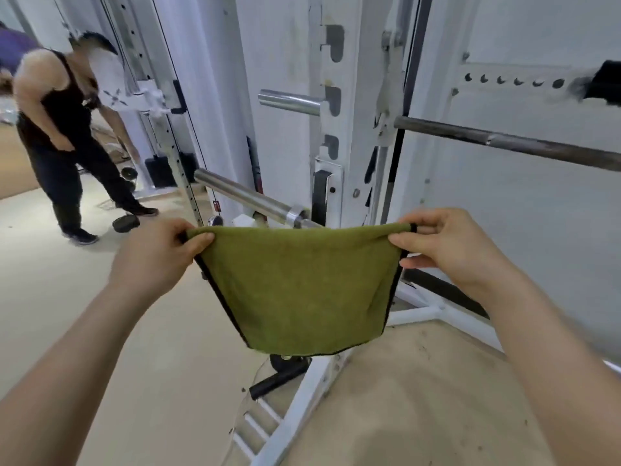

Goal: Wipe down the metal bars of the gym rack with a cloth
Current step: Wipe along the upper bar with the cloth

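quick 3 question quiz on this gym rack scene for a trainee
1. True or false: the green cloth is held by one hand only.
2. Which part of the cloth does the left hand pinch? A) a top corner B) the bottom edge C) the middle
3. Fill in: the dark bar sticks out to the ___ of the white upright.
Key: 1 false, the right hand pinches the other top corner; 2 A; 3 right.
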A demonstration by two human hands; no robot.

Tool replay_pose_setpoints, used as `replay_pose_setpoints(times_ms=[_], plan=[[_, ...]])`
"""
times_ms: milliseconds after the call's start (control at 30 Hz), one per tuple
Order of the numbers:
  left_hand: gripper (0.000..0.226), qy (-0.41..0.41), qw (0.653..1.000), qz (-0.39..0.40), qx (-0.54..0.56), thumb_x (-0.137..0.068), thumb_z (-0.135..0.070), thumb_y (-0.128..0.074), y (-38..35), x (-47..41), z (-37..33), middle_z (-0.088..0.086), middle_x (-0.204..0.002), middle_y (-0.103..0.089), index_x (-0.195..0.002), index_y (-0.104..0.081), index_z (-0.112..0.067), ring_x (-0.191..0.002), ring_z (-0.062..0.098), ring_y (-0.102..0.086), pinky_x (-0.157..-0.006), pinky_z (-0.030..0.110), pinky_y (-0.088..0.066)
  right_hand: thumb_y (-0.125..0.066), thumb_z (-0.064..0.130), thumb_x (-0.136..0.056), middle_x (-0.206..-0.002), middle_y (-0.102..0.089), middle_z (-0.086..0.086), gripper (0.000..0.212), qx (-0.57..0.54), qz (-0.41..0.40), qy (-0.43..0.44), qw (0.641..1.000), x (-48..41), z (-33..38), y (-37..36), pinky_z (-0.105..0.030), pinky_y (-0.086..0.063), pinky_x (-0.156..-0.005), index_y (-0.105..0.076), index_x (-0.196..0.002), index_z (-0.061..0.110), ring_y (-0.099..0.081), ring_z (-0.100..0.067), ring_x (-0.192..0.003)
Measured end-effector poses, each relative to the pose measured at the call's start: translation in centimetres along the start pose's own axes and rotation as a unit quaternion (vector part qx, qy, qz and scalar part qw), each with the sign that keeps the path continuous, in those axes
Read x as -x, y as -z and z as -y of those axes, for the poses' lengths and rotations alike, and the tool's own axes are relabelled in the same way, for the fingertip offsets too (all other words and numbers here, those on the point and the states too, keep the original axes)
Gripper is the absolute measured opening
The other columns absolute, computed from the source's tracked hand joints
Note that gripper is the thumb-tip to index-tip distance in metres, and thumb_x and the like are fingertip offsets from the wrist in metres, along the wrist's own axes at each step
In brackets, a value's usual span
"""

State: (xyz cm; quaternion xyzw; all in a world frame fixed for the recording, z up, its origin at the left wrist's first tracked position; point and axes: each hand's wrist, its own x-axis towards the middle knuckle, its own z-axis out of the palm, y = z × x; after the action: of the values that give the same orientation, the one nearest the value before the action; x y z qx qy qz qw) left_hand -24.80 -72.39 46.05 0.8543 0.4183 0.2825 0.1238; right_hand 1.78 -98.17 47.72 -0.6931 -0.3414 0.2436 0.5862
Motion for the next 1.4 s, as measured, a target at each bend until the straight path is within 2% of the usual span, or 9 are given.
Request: replay_pose_setpoints(times_ms=[100,267,400,500,567,700,834,1134,1400], plan=[[0.036,0.004,0.999,0.008,-0.041,-0.091,-0.044,-0.057,-1.3,-2.5,2.8,-0.001,-0.059,-0.055,-0.062,-0.05,-0.023,-0.056,0.015,-0.052,-0.047,0.03,-0.033,-0.069,0.014,-0.088,-0.082,-0.066,-0.003,0.003,-0.013,0.044,-0.036,0.998,-2.3,-1.4,-4.5,-0.03,-0.059,-0.063,-0.067,-0.085,0.013,-0.068,-0.012,-0.073],[0.037,0.097,0.973,0.047,0.205,-0.095,-0.037,-0.052,-4.0,-8.1,4.4,0.01,-0.069,-0.054,-0.091,-0.061,-0.002,-0.056,0.019,-0.05,-0.049,0.034,-0.045,-0.052,0.028,-0.098,-0.103,-0.056,-0.011,0.012,-0.032,0.079,-0.072,0.994,-7.0,-2.7,-11.5,-0.04,-0.061,-0.068,-0.054,-0.095,0.017,-0.07,-0.011,-0.075],[0.033,0.127,0.912,0.066,0.385,-0.094,-0.035,-0.059,-4.8,-13.5,5.3,0.001,-0.068,-0.058,-0.097,-0.064,-0.003,-0.059,0.013,-0.056,-0.051,0.026,-0.047,-0.051,0.025,-0.099,-0.086,-0.057,-0.004,0.007,-0.131,0.054,-0.026,0.99,-12.6,-2.1,-15.7,-0.033,-0.059,-0.056,-0.053,-0.099,0.018,-0.067,-0.009,-0.057],[0.023,0.098,0.856,0.064,0.504,-0.098,-0.025,-0.053,-4.5,-18.5,5.2,-0.004,-0.056,-0.055,-0.089,-0.063,-0.006,-0.046,0.008,-0.051,-0.04,0.018,-0.04,-0.051,0.022,-0.099,-0.1,-0.058,-0.012,0.006,-0.238,-0.003,-0.003,0.971,-18.2,0.4,-18.2,-0.032,-0.057,-0.052,-0.053,-0.101,0.017,-0.07,-0.019,-0.072],[0.02,0.092,0.82,0.035,0.564,-0.099,-0.02,-0.05,-4.4,-21.9,4.8,0.001,-0.065,-0.057,-0.094,-0.061,-0.004,-0.056,0.012,-0.054,-0.048,0.02,-0.045,-0.051,0.021,-0.099,-0.107,-0.057,-0.016,0.006,-0.294,-0.029,0.032,0.955,-21.9,2.6,-19.5,-0.031,-0.056,-0.054,-0.054,-0.102,0.015,-0.069,-0.024,-0.082],[0.015,0.084,0.743,-0.016,0.663,-0.099,-0.01,-0.047,-3.8,-28.3,4.5,0.004,-0.079,-0.065,-0.096,-0.061,-0.006,-0.077,0.018,-0.063,-0.089,0.04,-0.055,-0.05,0.017,-0.099,-0.118,-0.056,-0.021,0.004,-0.389,-0.041,0.101,0.915,-28.2,7.0,-21.4,-0.033,-0.056,-0.061,-0.052,-0.101,0.015,-0.066,-0.031,-0.097],[0.014,0.052,0.717,-0.05,0.693,-0.099,-0.009,-0.048,-2.6,-35.2,5.4,0.002,-0.082,-0.069,-0.099,-0.061,-0.011,-0.08,0.018,-0.067,-0.083,0.036,-0.056,-0.046,0.016,-0.1,-0.121,-0.053,-0.021,0.002,-0.375,-0.077,0.157,0.91,-34.4,10.0,-22.9,-0.033,-0.057,-0.067,-0.048,-0.098,0.015,-0.061,-0.034,-0.107],[0.017,0.036,0.764,0.004,0.644,-0.1,-0.011,-0.045,-7.0,-53.0,15.4,0.0,-0.086,-0.07,-0.1,-0.061,-0.016,-0.084,0.02,-0.069,-0.081,0.035,-0.056,-0.048,0.013,-0.095,-0.096,-0.048,0.001,0.01,-0.132,-0.111,0.107,0.979,-49.8,7.3,-28.3,-0.037,-0.059,-0.079,-0.049,-0.087,0.019,-0.053,-0.012,-0.09],[0.023,0.1,0.876,0.151,0.448,-0.094,-0.006,-0.055,-22.1,-66.5,32.6,-0.008,-0.067,-0.069,-0.081,-0.066,-0.02,-0.071,0.015,-0.065,-0.067,0.026,-0.057,-0.054,0.009,-0.096,-0.096,-0.061,-0.009,0.015,-0.043,-0.121,-0.165,0.978,-64.7,-2.7,-36.9,-0.034,-0.06,-0.071,-0.064,-0.085,0.01,-0.062,-0.019,-0.092]])
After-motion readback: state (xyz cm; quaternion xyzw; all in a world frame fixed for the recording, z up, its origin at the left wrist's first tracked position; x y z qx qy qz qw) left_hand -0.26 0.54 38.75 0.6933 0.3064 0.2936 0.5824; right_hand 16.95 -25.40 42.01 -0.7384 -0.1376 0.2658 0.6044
